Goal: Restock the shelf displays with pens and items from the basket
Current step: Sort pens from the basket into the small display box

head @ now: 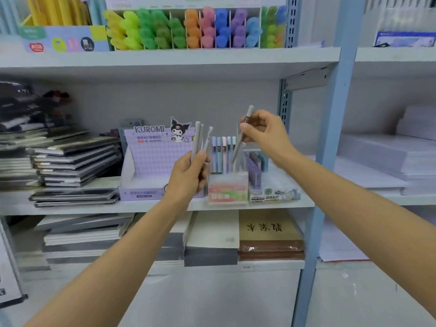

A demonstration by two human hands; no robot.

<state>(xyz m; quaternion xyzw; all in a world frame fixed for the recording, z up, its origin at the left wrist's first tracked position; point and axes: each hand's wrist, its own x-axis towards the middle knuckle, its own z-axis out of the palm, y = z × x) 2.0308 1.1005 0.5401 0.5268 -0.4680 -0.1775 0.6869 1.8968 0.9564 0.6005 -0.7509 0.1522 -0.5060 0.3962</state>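
Gripping a small bunch of grey pens (pixel 200 138) in our left hand (pixel 188 173), we curl the fingers round their lower halves, so the tips are hidden in the fist. Three caps fan out above it, and we cannot tell whether more lie behind them. Our right hand (pixel 264 134) pinches a single grey pen (pixel 238 149) between thumb and fingertips near its upper end, with the pen tilted, cap up and to the right. Its lower end reaches down beside the row of pastel pens (pixel 223 149) standing in the pen display box (pixel 227 188); whether it sits in a slot is hard to make out. The box's printed front is blurred. Just left of it stands a lilac Kuromi carton (pixel 151 161), its lower right corner covered by our left wrist. Just right is a clear box of small purple packs (pixel 256 171), partly behind our right wrist. All sit on the middle shelf (pixel 94 208). Stacked notebooks (pixel 75 159) lie at the left, and bright highlighters (pixel 188 29) on the shelf above are cut off at the top edge.
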